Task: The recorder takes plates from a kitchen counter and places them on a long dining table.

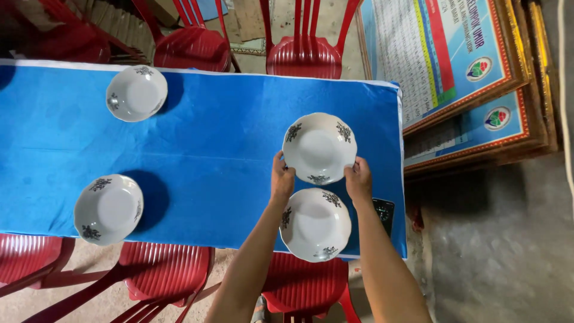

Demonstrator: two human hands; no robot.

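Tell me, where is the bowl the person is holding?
The held bowl sits right of centre on the blue table, between both hands, just beyond another bowl at the near edge.

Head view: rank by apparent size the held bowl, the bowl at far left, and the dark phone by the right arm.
1. Held bowl, between left hand and right hand
2. Far-left bowl, smaller, maybe only from distance
3. Phone, partly hidden
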